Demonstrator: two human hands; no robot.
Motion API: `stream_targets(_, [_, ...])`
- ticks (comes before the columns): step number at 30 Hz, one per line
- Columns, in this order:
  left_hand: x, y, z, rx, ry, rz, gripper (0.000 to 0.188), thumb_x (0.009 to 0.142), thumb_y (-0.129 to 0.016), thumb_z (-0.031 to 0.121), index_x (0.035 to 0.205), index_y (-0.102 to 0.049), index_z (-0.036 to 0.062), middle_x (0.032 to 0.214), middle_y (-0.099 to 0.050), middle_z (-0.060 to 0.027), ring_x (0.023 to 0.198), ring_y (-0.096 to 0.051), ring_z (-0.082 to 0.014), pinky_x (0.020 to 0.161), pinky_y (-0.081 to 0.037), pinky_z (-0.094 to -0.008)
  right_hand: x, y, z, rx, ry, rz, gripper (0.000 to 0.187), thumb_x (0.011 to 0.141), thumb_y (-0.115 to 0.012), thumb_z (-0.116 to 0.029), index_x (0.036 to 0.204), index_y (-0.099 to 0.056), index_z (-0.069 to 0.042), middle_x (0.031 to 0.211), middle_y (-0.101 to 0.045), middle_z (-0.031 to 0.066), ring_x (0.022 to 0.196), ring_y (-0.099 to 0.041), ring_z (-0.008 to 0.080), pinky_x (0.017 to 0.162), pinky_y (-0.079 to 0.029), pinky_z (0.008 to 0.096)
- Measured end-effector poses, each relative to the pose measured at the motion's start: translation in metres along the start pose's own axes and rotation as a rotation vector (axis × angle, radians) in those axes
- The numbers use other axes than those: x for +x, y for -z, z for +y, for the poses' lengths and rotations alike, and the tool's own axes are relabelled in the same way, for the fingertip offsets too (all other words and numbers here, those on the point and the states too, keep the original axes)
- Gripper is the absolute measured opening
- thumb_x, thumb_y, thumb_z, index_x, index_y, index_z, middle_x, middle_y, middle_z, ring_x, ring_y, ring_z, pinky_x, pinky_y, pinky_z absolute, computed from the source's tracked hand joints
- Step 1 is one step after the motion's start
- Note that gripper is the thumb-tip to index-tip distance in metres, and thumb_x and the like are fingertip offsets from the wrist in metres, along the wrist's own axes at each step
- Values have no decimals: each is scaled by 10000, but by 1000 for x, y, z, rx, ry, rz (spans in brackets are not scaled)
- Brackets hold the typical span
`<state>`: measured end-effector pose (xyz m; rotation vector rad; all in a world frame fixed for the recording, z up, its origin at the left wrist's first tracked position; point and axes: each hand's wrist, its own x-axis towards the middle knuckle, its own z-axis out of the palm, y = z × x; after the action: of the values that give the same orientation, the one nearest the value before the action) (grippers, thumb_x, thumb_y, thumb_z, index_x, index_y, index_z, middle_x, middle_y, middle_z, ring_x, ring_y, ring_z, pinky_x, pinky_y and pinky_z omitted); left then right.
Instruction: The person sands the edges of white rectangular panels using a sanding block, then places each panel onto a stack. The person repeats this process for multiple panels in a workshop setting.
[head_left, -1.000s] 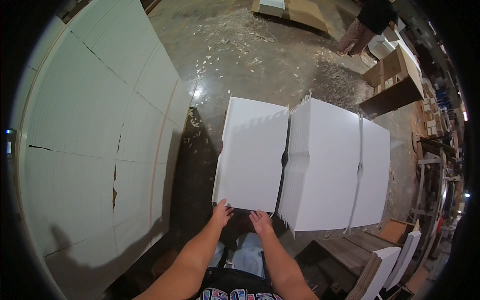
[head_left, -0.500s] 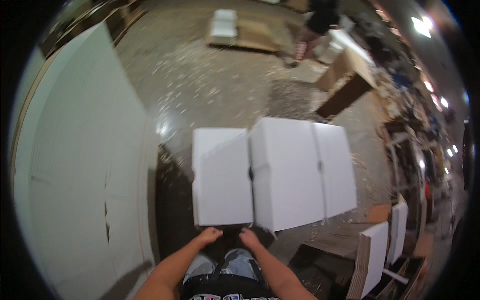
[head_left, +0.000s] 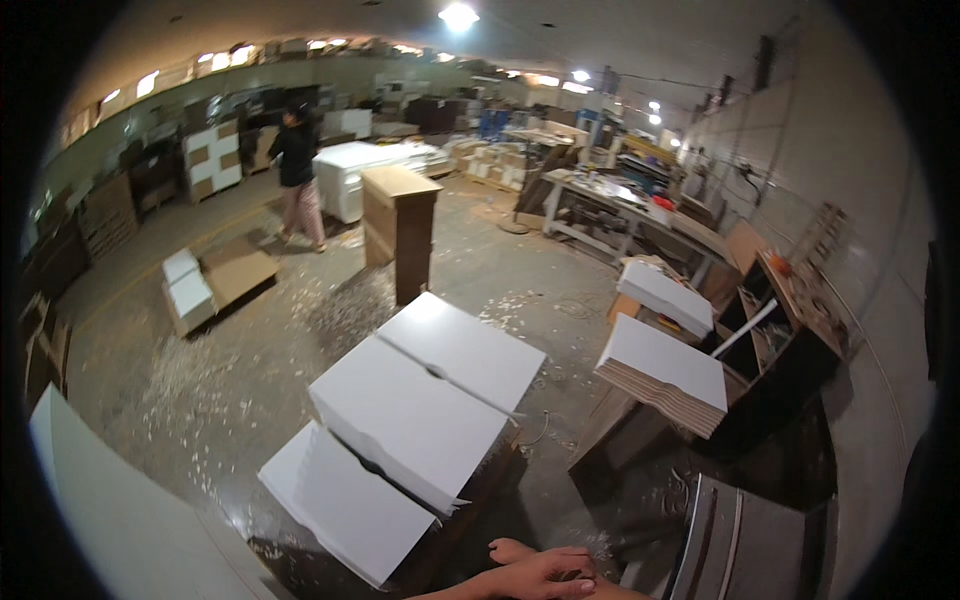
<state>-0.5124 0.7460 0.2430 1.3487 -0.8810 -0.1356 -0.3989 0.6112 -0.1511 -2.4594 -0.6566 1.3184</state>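
At the lower edge, my left hand [head_left: 553, 574] lies across my right forearm, its fingers loosely bent over the skin and holding nothing. My right hand [head_left: 508, 550] shows just beyond it, fingers curled in, with nothing visible in them. Ahead and to the left, three stacks of white panels stand side by side: a near stack [head_left: 345, 500], a taller middle stack [head_left: 410, 410] and a far stack [head_left: 465, 350]. Notches mark their facing edges. Both hands are apart from the stacks.
A brown cabinet-like box [head_left: 400, 225] stands beyond the stacks, and a person [head_left: 297, 175] walks behind it. On the right are notched white boards [head_left: 665, 370], a dark shelf unit [head_left: 790, 340] and a workbench [head_left: 640, 210]. A large pale panel [head_left: 130, 520] stands at left. Scraps litter the floor.
The view has swung up and to the right, bringing the room and wall into sight. My hands have gone from beside the near stack's edge to crossing each other.
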Motion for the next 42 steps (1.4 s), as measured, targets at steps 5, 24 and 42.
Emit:
stream_targets(5, [40, -30, -19, -19, 100, -186, 346, 1185, -690, 333, 1281, -769, 10, 1299, -742, -204, 1281, -690, -398, 1126, -537, -512, -70, 13, 46, 66, 294, 241, 588, 1136, -668, -316, 1640, -591, -22, 1624, -662, 210, 1558, -579, 283, 1327, -404, 379])
stream_targets(24, [389, -101, -161, -57, 18, -705, 494, 1139, -699, 534, 1164, -724, 42, 1183, -682, -145, 1230, -593, -361, 1135, -447, -515, -58, 181, 359, 326, -218, 327, 558, 1075, -647, -326, 1546, -702, -32, 1555, -712, 252, 1461, -662, 430, 1243, -504, 478])
stream_targets(42, [602, 18, -239, -284, -289, -737, 443, 1091, -758, 495, 993, -703, 66, 1040, -669, -105, 1064, -636, -339, 1007, -457, -506, -31, 587, 252, -147, -9, 1098, 611, 1095, -695, -349, 1652, -596, -116, 1751, -494, 203, 1648, -412, 431, 1384, -289, 602])
